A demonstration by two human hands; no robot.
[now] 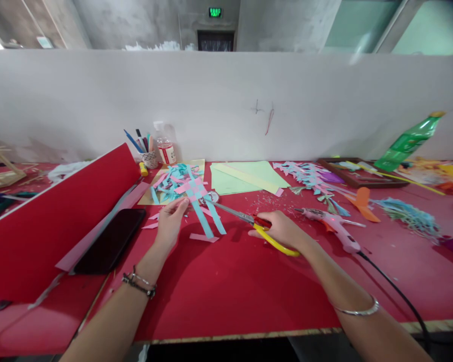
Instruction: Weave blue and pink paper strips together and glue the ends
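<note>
My left hand (170, 221) pinches the near edge of a woven piece of pink and blue paper strips (196, 193) on the red table (226, 286). Long blue strips (211, 221) trail from the weave toward me. My right hand (283, 229) grips yellow-handled scissors (256, 223), whose blades point left toward the weave and lie low over the table. A loose pink strip (204, 237) lies just below the blue strips.
A black phone (111, 239) and a large red sheet (60, 221) lie at left. A pink glue gun (334, 223) with a black cord sits right of the scissors. Green paper sheets (245, 176), a pen cup (148, 156), a glue bottle (165, 148), a tilted green bottle (407, 141) and paper scraps line the back.
</note>
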